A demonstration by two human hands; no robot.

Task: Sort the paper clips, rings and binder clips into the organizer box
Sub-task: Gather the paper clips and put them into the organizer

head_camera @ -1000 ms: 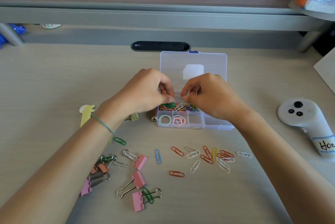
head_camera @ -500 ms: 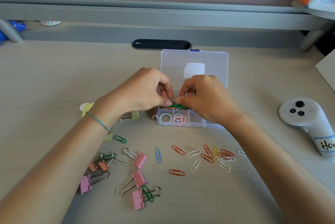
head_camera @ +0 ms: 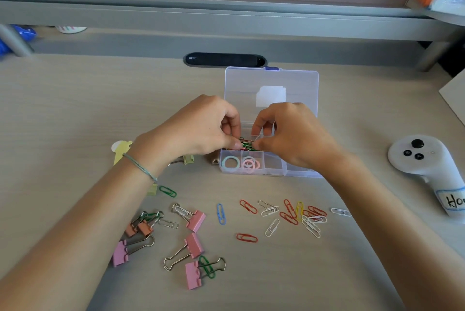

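A cluster of coloured paper clips [head_camera: 247, 145], mostly green and red, is pinched between the curled thumb and fingertips of the left hand [head_camera: 201, 129] and those of the right hand [head_camera: 292, 134], both grips being closed down tightly over the rear compartment of the organizer box [head_camera: 297, 172]. How many clips are held, and which way each one points, cannot be made out, since the knuckles hide most of that compartment. The box lies with its long axis parallel to the bench's [head_camera: 75, 109] front edge, near the middle of the bench, and its clear lid [head_camera: 271, 84] is folded back toward the far edge. In the front row, a pale blue ring [head_camera: 229, 163] is seen in the leftmost compartment and pink rings [head_camera: 250, 163] in the next; the right part of the box is covered by the right wrist. Nearer the front edge, loose paper clips [head_camera: 289, 215] in red, white, yellow and blue are scattered, most with their long axes running roughly front to back or diagonally. Toward the front-left, pink binder clips [head_camera: 195, 245] lie on their sides with wire handles pointing left or outward, a green clip being tangled with one. A yellow-green binder clip [head_camera: 187, 159] is partly hidden under the left wrist. A white controller [head_camera: 425, 167] lies by the right edge, its label cut off by the frame.
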